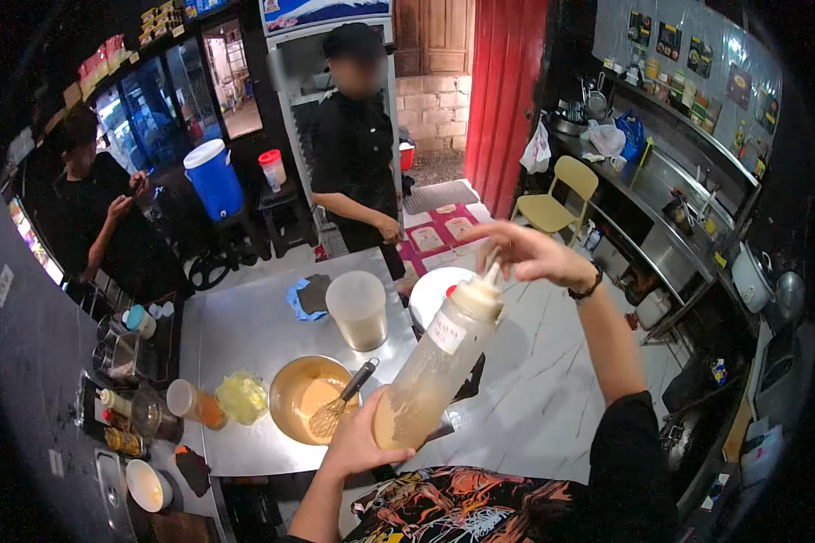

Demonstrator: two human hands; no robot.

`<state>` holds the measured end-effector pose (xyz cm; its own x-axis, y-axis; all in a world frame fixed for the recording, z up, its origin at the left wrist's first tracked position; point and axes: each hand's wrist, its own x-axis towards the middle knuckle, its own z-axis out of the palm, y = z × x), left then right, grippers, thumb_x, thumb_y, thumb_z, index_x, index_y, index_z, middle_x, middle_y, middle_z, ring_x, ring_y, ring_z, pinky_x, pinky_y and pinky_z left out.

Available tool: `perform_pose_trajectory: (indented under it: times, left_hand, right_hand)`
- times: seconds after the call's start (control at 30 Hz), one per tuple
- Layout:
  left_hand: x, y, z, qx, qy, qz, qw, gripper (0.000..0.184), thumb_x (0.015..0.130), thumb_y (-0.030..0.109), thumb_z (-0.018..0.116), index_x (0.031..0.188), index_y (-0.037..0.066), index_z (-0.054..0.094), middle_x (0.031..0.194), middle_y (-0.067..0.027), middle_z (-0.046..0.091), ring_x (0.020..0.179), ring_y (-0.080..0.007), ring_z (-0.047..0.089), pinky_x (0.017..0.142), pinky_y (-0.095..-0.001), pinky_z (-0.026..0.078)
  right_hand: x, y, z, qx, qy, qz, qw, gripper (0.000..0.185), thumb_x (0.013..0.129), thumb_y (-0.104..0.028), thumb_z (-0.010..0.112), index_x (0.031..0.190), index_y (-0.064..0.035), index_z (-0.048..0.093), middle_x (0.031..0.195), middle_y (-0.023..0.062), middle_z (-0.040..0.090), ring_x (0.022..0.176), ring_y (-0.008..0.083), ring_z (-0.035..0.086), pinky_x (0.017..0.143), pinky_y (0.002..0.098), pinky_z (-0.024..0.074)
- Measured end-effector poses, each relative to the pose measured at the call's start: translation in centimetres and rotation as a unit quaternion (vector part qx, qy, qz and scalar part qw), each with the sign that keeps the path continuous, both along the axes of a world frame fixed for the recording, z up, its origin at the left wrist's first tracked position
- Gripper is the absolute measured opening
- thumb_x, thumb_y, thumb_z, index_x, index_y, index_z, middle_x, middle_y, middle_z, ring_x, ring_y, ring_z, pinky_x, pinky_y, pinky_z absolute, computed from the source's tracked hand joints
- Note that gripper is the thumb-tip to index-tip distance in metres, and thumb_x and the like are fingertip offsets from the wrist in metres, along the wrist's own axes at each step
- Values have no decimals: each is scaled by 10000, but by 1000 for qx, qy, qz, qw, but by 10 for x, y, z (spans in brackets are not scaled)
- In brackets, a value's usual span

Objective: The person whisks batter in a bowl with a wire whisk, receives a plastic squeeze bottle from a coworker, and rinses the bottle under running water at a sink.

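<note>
A large clear squeeze bottle [435, 362] with a white label and a pale nozzle cap is tilted up to the right. Some beige sauce lies in its lower part. My left hand [367, 439] is wrapped round the bottle's base. At the top, my right hand [534, 258] has its fingers at the nozzle, thumb and fingertips close around its tip. Left of the bottle stands a steel bowl [285, 389] of orange-beige sauce, with a black-handled whisk [346, 398] resting in it. Behind them is a translucent tub [357, 312].
The steel table [235, 335] also holds a blue and dark cloth [310, 297], a yellowish plastic bag [242, 396] and an orange-filled container [196, 404]. One person [358, 145] stands across the table, another [95, 199] at the left. A yellow chair [561, 195] is at the right.
</note>
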<state>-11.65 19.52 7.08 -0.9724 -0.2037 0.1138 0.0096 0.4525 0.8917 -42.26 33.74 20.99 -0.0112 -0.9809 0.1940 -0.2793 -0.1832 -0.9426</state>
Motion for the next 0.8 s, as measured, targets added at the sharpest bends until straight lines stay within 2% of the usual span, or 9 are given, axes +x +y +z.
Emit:
perform_pose_trajectory:
  times: [0.07,0.17,0.3,0.33,0.37,0.47,0.63,0.73,0.8]
  left_hand:
    - [3,-2,-6,-156,-3,112,981,860,541,376,764,1247,58,390,914,-172,613,805,-329,621,731,-381,499]
    - [-7,-5,-14,-247,45,146,957,844,521,341,761,1233,61,406,911,-156,612,775,-323,621,688,-381,506]
    - [-13,-8,-21,-276,62,174,943,830,513,308,755,1231,73,413,900,-149,611,750,-316,621,659,-375,506]
    - [-13,-10,-24,-275,53,163,946,824,514,303,757,1227,74,415,915,-148,611,756,-320,620,666,-380,504]
    - [-13,-13,-25,-274,44,154,948,818,516,298,759,1224,74,417,930,-147,610,763,-323,618,674,-385,503]
    - [-10,-17,-21,-148,-46,66,986,828,518,321,775,1226,77,421,990,-142,607,802,-316,621,706,-384,501]
    - [-9,-13,-35,-72,26,28,997,871,510,382,796,1240,82,425,939,-149,628,825,-302,633,742,-368,497]
    - [-14,-6,-35,-73,-6,28,997,874,508,386,792,1241,83,424,894,-154,635,792,-311,636,723,-371,503]
    - [-17,-4,-39,-89,-22,19,996,881,506,397,786,1246,93,419,900,-158,634,771,-315,636,702,-376,509]
  right_hand:
    - [11,-2,2,98,95,-62,989,438,837,-317,588,1134,-11,488,786,59,590,707,109,573,628,247,459]
    - [30,-13,0,140,242,-137,950,472,769,-448,639,885,8,608,675,70,617,559,124,588,518,246,470]
    - [24,-18,-1,266,212,-141,930,506,753,-483,634,769,23,632,635,77,627,508,131,589,494,244,474]
    - [24,-20,5,340,203,-128,909,445,724,-353,700,965,6,596,834,111,631,712,168,624,675,288,502]
    - [24,-19,4,343,201,-126,909,445,724,-353,700,965,6,596,834,111,631,712,168,624,675,288,502]
    - [15,-12,-2,80,280,75,954,575,637,-202,757,1144,-89,512,1098,108,529,1077,204,491,903,322,395]
    - [19,-3,13,-69,256,68,962,550,702,-275,728,1168,-88,505,1074,118,537,1012,242,525,839,349,429]
    - [17,-1,22,342,242,-83,904,589,752,-426,652,1188,-75,469,977,133,579,769,221,599,670,330,476]
    - [15,5,17,334,281,-33,899,597,737,-415,670,1190,-83,468,972,130,581,783,217,596,681,327,475]
